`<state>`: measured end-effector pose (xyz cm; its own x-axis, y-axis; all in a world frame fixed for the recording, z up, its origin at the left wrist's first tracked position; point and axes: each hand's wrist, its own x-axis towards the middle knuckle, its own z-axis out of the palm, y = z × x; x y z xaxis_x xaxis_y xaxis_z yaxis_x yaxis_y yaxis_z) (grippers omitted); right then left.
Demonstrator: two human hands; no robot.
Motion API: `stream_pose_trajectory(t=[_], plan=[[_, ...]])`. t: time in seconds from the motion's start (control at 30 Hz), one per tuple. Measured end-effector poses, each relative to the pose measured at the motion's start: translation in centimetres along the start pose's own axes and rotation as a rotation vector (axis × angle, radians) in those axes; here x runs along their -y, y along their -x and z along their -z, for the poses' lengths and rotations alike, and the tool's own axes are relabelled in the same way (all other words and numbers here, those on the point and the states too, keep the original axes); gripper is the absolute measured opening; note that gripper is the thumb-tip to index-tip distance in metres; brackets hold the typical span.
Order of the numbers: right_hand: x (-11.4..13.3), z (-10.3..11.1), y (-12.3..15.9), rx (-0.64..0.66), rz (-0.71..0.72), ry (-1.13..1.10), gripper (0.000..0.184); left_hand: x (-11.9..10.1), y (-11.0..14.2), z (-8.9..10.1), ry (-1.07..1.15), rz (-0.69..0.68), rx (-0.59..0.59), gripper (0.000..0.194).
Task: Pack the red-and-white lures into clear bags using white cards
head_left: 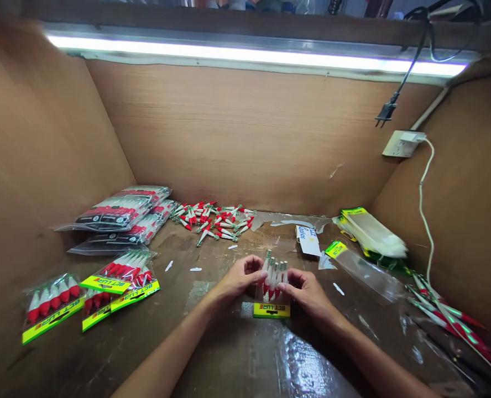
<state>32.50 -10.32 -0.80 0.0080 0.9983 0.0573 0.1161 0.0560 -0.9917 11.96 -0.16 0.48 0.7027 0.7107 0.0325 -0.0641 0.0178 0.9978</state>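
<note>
- Plywood panels [245, 132] enclose a worn brown tabletop [224, 365] at the far side, left and right, under a lit tube light [249, 53].
- At the near centre, a BCT LURE bag [271, 310] lies with its yellow header toward the near side, a row of red-and-white lures [275, 276] over its clear part; whether they sit fully inside I cannot tell.
- Left hand [244, 272]: fingers curled nearly closed, thumb and fingertips pinching the row's left edge.
- Right hand [307, 288]: partly curled, thumb and fingers gripping the right edge.
- Done, it seems: several filled header packs [121, 298] at the left, with larger stuffed clear bags [113, 213] stacked behind them.
- Left to do, apparently: a scattered heap of loose lures [206, 236] at the far centre-left, one flat unfilled bag [335, 250] to the right and a stack of header bags [374, 232] beyond it.
- Larger lures [444, 315] lie at the near right.
</note>
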Motion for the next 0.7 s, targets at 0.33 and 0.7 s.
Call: stream_pose_trajectory(t=[0.33,0.7], plan=[[-0.1,-0.4,0.8,-0.041,0.018,0.017,0.032,1.4,-0.2,-1.9,-0.17,-0.12,-0.115,0.011],[0.5,0.4,0.8,-0.429,0.201,0.305,0.055,1.2,0.1,-2.4,-0.129,-0.072,-0.055,0.036]])
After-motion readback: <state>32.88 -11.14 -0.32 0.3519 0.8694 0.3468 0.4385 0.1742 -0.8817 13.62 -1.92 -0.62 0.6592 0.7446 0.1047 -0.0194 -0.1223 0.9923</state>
